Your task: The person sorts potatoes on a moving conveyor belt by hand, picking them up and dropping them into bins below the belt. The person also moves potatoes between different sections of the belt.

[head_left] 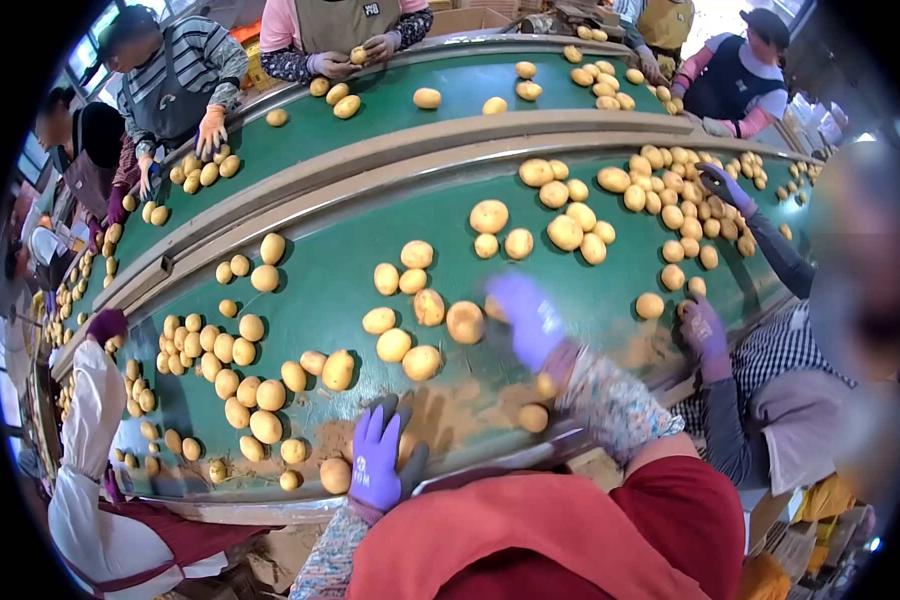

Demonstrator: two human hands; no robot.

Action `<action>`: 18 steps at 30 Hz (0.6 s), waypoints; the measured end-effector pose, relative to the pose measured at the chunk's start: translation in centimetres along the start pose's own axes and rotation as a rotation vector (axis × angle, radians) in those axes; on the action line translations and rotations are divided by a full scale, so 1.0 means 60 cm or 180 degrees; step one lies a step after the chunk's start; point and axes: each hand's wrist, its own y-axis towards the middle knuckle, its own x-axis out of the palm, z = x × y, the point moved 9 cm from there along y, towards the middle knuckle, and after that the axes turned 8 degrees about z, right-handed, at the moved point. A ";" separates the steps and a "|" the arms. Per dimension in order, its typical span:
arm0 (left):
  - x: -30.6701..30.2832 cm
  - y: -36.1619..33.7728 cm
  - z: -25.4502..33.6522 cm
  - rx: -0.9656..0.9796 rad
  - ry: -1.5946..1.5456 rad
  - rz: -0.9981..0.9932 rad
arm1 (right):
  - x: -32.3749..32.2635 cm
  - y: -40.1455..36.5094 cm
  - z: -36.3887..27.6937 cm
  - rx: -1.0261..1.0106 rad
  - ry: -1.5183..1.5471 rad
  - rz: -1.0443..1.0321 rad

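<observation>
Your left hand [375, 462], in a purple glove, lies flat on the near edge of the belt [325, 292]; grip wide open, fingers spread, nothing in it; a near potato [335, 475] sits just beside it on its left. Your right hand [526, 320], also gloved in purple, reaches out over the middle of the belt and is blurred; it is just beside a large potato [465, 322], possibly touching it; you cannot tell from this view whether that grip is open or closed on anything. Brown soil [450, 410] is smeared on the belt between your two hands. Loose potatoes lie all across the belt; a thick cluster [220, 360] to your left, a heap [670, 190] far right. A co-worker's gloved hand [707, 335] rests at the belt edge on your right; another person's white sleeve [90, 400] stands at the left; more people line the far belt [400, 125] beyond the rail [370, 165]. Judged from this: the picking-over looks mid-stream; neither hand clearly has a potato; the belt is loaded along its whole visible length, so most of the handling appears left to do.
</observation>
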 end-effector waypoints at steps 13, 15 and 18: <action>0.006 -0.059 -0.163 -0.0810 0.0900 -0.0164 | -0.161 0.356 0.183 0.1730 0.2025 0.0742; -0.019 -0.042 -0.187 -0.0934 0.1240 -0.0180 | -0.047 0.360 0.227 0.1447 0.0265 -0.0618; -0.062 -0.063 -0.250 -0.0956 0.1687 -0.0522 | 0.081 0.315 0.166 0.0344 -0.1783 -0.1635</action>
